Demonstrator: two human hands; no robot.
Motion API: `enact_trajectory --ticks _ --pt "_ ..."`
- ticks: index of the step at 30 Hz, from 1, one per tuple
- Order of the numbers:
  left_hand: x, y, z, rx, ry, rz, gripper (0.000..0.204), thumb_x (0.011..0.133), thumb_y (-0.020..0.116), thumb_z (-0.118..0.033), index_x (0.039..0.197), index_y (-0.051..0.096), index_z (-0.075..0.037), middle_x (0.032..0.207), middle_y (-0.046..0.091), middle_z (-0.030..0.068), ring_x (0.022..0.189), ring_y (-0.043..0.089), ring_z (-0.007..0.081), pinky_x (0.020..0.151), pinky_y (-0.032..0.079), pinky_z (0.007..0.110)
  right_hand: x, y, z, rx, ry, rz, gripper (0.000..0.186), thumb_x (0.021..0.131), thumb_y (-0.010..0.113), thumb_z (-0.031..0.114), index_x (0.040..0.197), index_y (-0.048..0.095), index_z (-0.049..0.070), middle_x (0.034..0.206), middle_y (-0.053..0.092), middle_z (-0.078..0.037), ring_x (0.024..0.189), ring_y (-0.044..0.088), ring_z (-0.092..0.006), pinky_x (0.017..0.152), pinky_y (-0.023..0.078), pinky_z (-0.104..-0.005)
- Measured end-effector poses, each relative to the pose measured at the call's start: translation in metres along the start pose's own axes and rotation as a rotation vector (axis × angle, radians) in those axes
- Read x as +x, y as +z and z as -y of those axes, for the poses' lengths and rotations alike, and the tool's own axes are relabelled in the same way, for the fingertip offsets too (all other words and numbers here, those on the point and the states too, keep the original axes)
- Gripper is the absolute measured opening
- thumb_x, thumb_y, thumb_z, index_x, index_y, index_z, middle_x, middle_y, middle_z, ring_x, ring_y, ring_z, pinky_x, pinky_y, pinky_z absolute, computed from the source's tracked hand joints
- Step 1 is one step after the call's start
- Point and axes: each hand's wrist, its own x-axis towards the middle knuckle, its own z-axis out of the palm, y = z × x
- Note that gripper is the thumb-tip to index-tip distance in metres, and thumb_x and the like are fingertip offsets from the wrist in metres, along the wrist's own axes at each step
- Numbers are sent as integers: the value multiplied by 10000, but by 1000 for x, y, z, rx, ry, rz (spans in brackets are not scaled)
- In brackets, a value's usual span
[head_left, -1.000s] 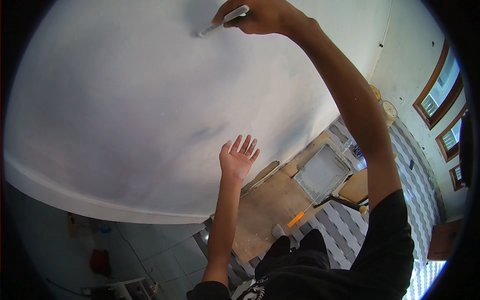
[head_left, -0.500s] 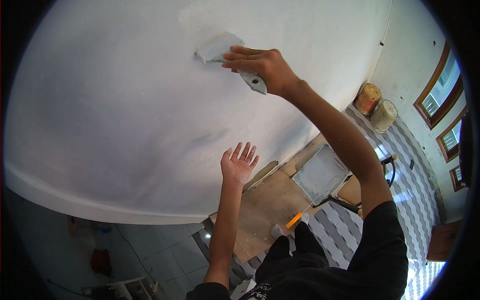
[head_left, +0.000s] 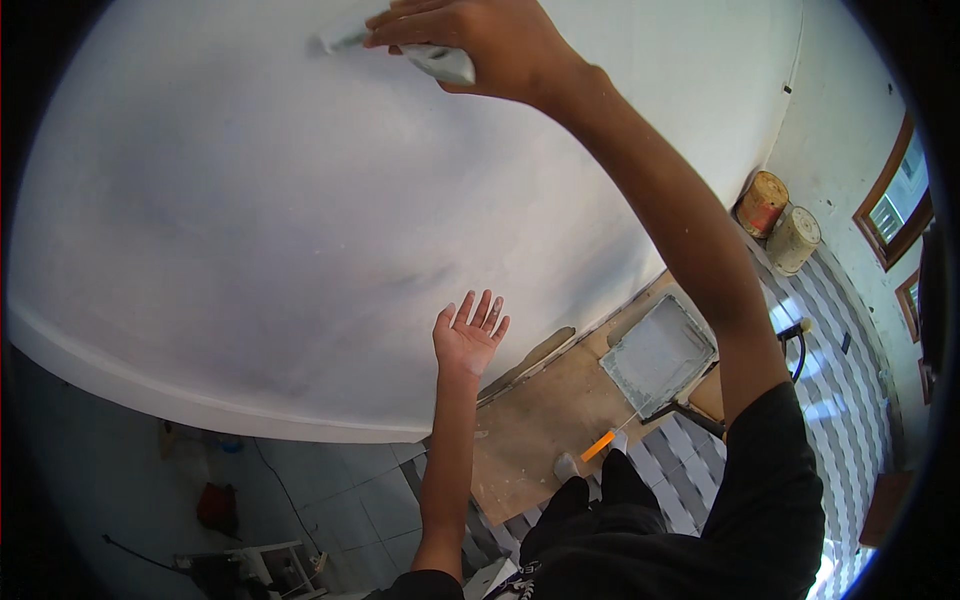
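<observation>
- Near, at the centre, the left hand [head_left: 470,336] is raised, palm in view and holding nothing, its fingers spread apart; whether it touches the wall, I cannot tell.
- Below it to the right, a pale-covered foot [head_left: 567,466] stands on a flat brown board [head_left: 530,425].
- Just right of that foot is a bright orange bar-shaped handle [head_left: 598,446] with a thin pale rod.
- Farther right, a grey-smeared rectangular tray [head_left: 660,355] lies over the board's far part.
- Far up the smooth white wall [head_left: 230,220], the right hand [head_left: 480,45] has its fingers clamped on a pale grey, flat-bladed spreading tool [head_left: 442,63]; the blade points left, at or just off the wall, and contact is unclear.
- At the far right, a rust-stained cylindrical bucket [head_left: 763,203] and a cream cylindrical bucket [head_left: 795,241] stand side by side on grey-and-white patterned tiles [head_left: 850,400].
</observation>
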Motion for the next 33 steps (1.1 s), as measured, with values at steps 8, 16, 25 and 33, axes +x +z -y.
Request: enact_trajectory --ticks 8,16,25,33 --pt "6 2 5 -36 52 -39 376 947 413 -331 1209 521 -84 1320 530 147 1297 452 342 1085 294 531 -101 90 18 -216 28 -76 271 818 647 151 1075 700 217 1280 619 36 1208 571 -150 1109 354 -459" --pt "0 5 12 -43 82 -72 374 947 405 -329 1203 524 -83 1317 532 146 1298 452 342 1083 295 529 -85 39 39 103 266 327 267 706 689 74 949 736 173 966 730 -18 867 695 -217 728 527 -368" --pt "3 18 22 -70 74 -47 374 941 412 -329 1199 532 -86 1311 544 145 1303 449 340 1079 303 535 3 6 -7 -174 170 282 236 709 675 170 935 734 206 900 708 -41 844 682 -265 642 537 -363" --pt "7 16 21 -95 130 -60 374 933 423 -331 1188 540 -84 1310 543 147 1296 453 344 1073 309 534 -35 34 -13 -212 -167 -242 301 797 641 111 1067 711 225 1185 670 61 1158 611 -166 646 517 -284"
